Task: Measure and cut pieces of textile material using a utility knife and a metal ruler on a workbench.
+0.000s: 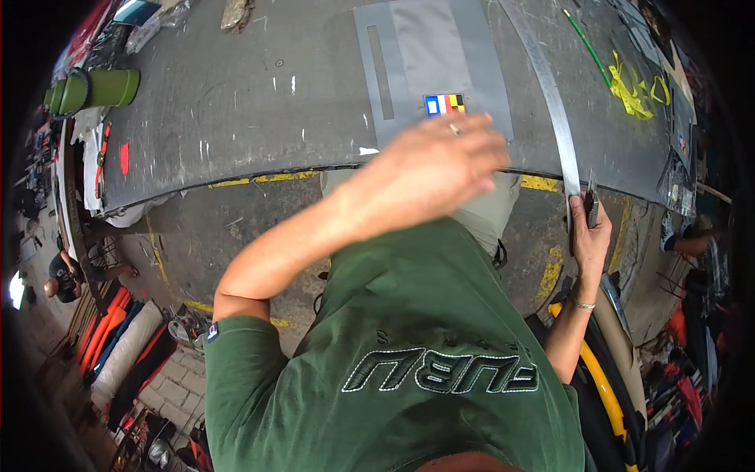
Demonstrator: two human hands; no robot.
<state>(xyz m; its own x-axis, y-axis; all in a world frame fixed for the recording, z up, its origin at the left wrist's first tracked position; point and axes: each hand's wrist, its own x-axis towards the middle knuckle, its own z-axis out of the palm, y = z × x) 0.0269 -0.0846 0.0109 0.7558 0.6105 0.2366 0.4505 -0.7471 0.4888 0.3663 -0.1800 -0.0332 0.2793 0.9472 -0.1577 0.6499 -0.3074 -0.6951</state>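
Observation:
On the dark worktable lies a grey fabric piece (432, 47) with paler and darker panels and a long narrow slot near its left side. A small multicoloured patch (445, 105) sits at its near end. My left hand (444, 161), somewhat blurred, passes over the fabric's near edge with its fingers loosely stretched; I see nothing held in it. Off to the right, my right hand (591, 232) grips the near end of a long metal ruler (554, 102), which reaches away across the table. A utility knife (592, 203) is in the same hand, its tip pointing away from me.
The worktable (236, 102) curves along its near edge in front of me. A green cylindrical container (102, 89) stands at left. Yellow scraps (629, 90) and a thin green strip (586, 46) lie at right. Fabric rolls (130, 350) stand behind me on the left; a person (64, 275) is beyond.

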